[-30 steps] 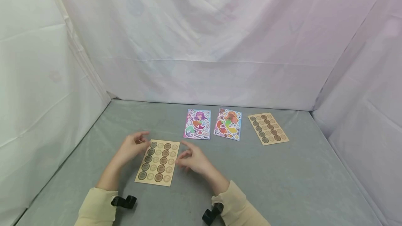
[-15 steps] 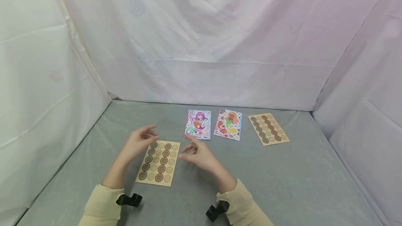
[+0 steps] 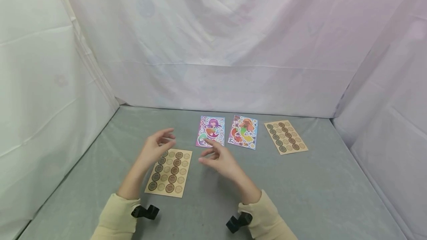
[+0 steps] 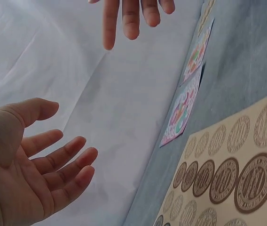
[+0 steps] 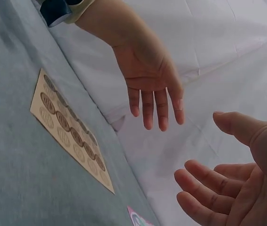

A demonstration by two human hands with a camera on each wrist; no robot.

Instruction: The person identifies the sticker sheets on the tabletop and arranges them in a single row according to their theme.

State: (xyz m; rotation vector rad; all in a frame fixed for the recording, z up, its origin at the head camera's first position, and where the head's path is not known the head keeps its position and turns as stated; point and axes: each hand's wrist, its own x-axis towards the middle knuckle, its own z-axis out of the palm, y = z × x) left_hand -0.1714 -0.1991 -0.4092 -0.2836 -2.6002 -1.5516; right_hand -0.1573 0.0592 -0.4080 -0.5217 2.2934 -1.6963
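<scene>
A tan sticker sheet (image 3: 169, 175) with rows of round brown and dark stamps lies flat on the grey table. Above its far left corner hovers my left hand (image 3: 155, 149), fingers relaxed and nothing held. My right hand (image 3: 221, 160) is in the air to the right of that sheet, fingers loosely spread and holding nothing. In the head view its index finger overlaps the near edge of a purple-haired mermaid sticker sheet (image 3: 213, 127). The left wrist view shows my left palm (image 4: 35, 174) apart from the tan sheet (image 4: 227, 169).
Beside the first mermaid sheet lies a second mermaid sticker sheet (image 3: 243, 132). Further right is another tan sheet of round stickers (image 3: 286, 137), set at an angle. White cloth walls (image 3: 213, 40) enclose the back and sides of the grey table (image 3: 317, 195).
Both hands have lifted off the near tan sheet's top corner and right edge, moving up and to the right. The sheets have stayed in place.
</scene>
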